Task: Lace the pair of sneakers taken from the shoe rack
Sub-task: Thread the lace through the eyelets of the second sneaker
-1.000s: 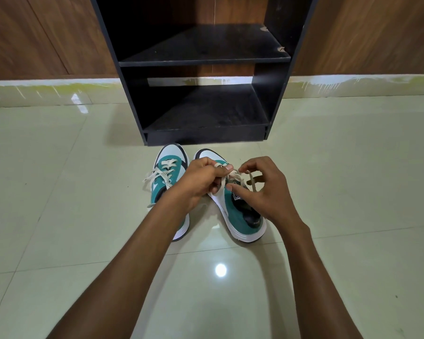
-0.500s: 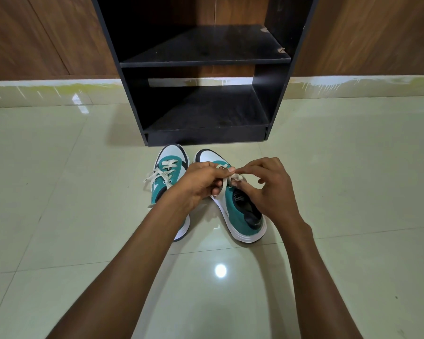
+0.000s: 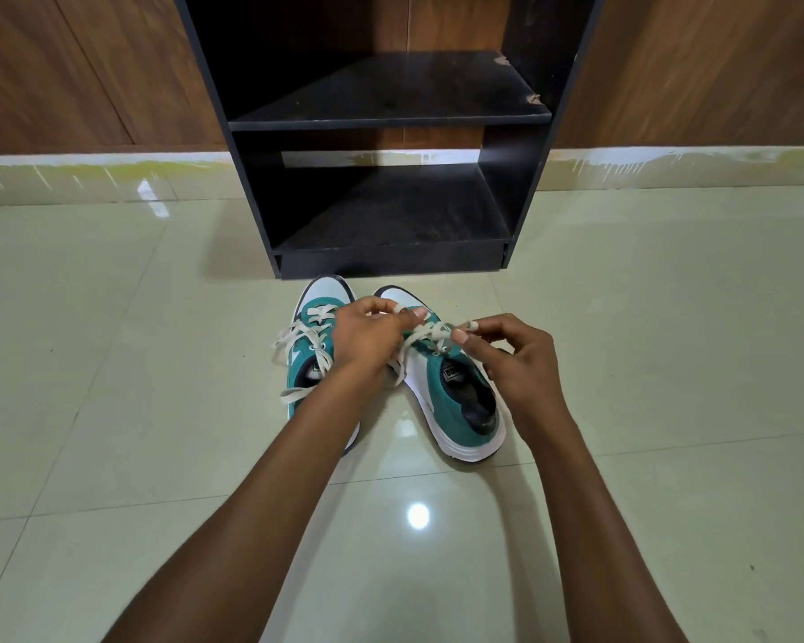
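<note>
Two teal and white sneakers stand side by side on the floor in front of the rack. The left sneaker (image 3: 314,350) has its cream lace threaded, with loose ends trailing to the left. The right sneaker (image 3: 456,396) is tilted, its opening facing me. My left hand (image 3: 367,338) pinches one end of the cream lace (image 3: 430,334) above the right sneaker's toe area. My right hand (image 3: 514,364) pinches the other end, held out to the right. The lace runs taut between both hands over the upper eyelets.
A black two-shelf shoe rack (image 3: 391,118) stands right behind the sneakers, both shelves bare. Glossy pale floor tiles (image 3: 112,364) spread to both sides. A wooden wall (image 3: 66,71) with a white skirting runs along the back.
My hands were pressed together over the right sneaker; now my right hand has drawn its lace end out to the right, so the lace stretches between the hands.
</note>
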